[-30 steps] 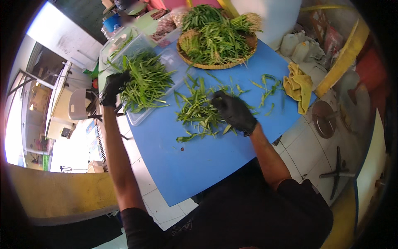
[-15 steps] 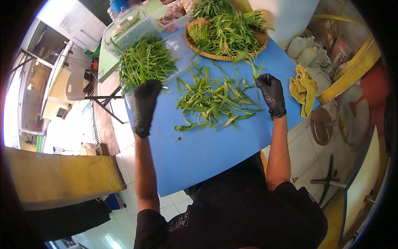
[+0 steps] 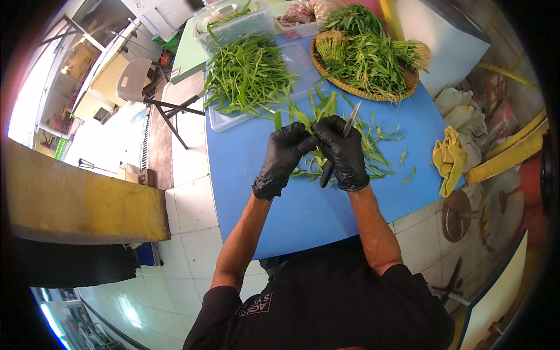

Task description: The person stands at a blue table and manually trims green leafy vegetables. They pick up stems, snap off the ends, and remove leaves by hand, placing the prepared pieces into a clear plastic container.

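My black-gloved left hand [image 3: 284, 157] is closed in a pinch on a leafy green stem [image 3: 296, 113], its long leaves rising above the fingers. Right beside it, fingertips almost touching, my black-gloved right hand [image 3: 344, 154] grips a small knife [image 3: 351, 120]. The blade points up and away, and the dark handle sticks out below the palm. Whether the right fingers also pinch the stem is hidden. Beneath and beyond both hands, loose cut leaves [image 3: 379, 160] are scattered on the blue table [image 3: 280, 227]. A heap of long green stems and leaves [image 3: 248, 76] lies to the far left.
A round woven tray [image 3: 361, 92] holds bundled greens with roots at the far right. The heap rests on a clear plastic lid [image 3: 219, 121], with a clear bin [image 3: 233, 32] behind it. A yellow cloth [image 3: 449, 160] hangs at the table's right edge.
My hands, wide apart before, have come together over the loose leaves. The left has left the heap's edge, and the right has moved in from the right. The view has shifted too.
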A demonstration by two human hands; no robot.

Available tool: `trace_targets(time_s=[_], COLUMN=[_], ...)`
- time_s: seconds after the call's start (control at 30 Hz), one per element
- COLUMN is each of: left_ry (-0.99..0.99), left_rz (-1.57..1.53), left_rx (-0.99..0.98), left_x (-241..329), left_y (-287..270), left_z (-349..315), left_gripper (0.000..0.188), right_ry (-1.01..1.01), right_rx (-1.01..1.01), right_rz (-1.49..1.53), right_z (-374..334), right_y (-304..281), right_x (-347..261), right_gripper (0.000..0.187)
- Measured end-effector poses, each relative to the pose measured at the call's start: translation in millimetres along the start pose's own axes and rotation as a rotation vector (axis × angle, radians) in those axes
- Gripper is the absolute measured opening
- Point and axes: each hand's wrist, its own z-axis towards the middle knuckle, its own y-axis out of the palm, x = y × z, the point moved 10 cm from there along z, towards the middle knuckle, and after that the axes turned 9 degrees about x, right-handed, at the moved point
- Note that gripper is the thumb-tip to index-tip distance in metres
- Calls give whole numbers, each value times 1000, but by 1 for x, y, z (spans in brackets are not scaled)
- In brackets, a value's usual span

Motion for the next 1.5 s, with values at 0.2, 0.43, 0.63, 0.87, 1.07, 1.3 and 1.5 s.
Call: trace_targets(time_s=[0.2,0.43,0.63,0.87,1.07,1.3,1.5], left_ry=[-42,-59,-227,-100,-111,-185,-194], left_rz=[-200,-187,-435,-496,-501,-587,-595], left_rx=[91,163,127,184,160,182,234], left_x=[-5,-12,-32,-35,-28,-29,-23], left_y=[-17,-16,-21,-45,-41,-37,-47], left_z=[1,-6,-6,3,3,-2,-5], left_gripper=[13,16,13,13,13,14,15], right_ry=[-98,-191,-93,-234,-410,-155,78], right_rx=[67,21,-149,-235,45,-233,-300], right_rz=[-72,-340,-235,-485,-890,-372,-101], right_z=[-1,-1,-5,-5,-2,-22,-44], right_y=[-5,10,13,-18,-36,17,32], right_x=[-7,-2,6,6,-9,14,14], right_gripper=[16,13,8,14,41,45,45])
